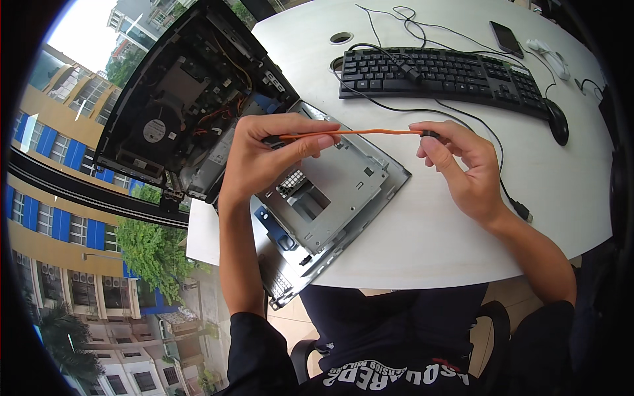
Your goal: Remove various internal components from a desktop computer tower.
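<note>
An orange SATA cable (pixel 380 131) with dark end plugs stretches nearly straight between my two hands. My left hand (pixel 277 145) pinches its left part between thumb and fingers, above the metal panel. The black plug (pixel 429 134) at the other end sits in the fingertips of my right hand (pixel 462 162), over the white table. Beneath my left hand lies the grey metal panel (pixel 356 191) of an opened desktop computer case. Its other half, a black chassis (pixel 191 99) with a fan, boards and wires, stands tilted up at the left, partly hidden by my left hand.
A black keyboard (pixel 442 79) lies across the back of the white table (pixel 409 244), with a mouse (pixel 557 123) at its right. Black cables (pixel 485 129) loop over and beside the keyboard. A phone (pixel 506 38) rests at the far right. Windows border the left side.
</note>
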### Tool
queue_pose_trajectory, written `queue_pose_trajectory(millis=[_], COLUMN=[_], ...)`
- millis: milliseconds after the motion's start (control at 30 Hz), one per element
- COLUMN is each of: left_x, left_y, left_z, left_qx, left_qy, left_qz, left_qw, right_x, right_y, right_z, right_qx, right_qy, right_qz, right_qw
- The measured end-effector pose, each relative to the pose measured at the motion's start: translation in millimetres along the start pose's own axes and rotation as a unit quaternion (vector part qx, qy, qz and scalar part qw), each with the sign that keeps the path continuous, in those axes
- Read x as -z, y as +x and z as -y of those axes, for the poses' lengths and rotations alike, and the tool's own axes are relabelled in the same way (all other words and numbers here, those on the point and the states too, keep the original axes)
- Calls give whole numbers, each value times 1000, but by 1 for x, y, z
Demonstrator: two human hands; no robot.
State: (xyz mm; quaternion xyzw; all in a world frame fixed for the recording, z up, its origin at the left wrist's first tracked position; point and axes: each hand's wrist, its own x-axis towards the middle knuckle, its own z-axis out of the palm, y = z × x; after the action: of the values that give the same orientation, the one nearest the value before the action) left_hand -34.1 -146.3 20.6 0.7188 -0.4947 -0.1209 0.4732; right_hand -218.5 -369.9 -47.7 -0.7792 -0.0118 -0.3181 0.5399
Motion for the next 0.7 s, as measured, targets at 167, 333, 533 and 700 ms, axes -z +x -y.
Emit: queue_pose_trajectory(millis=[167, 333, 533, 700], left_x=[-5, -6, -5, -3], left_y=[-1, -1, 0, -1], left_z=[3, 1, 0, -1], left_qx=[11, 9, 8, 14], left_qy=[-43, -37, -22, -19], left_qz=[17, 23, 3, 11], left_qw=[999, 999, 1000, 1000], right_x=[-1, -4, -5, -8], right_y=[1, 0, -2, -5], right_z=[-3, -5, 1, 5], right_qx=[44, 75, 135, 141], right_qy=[-34, -38, -82, -72], right_qz=[-4, 13, 56, 55], right_qw=[998, 996, 986, 986])
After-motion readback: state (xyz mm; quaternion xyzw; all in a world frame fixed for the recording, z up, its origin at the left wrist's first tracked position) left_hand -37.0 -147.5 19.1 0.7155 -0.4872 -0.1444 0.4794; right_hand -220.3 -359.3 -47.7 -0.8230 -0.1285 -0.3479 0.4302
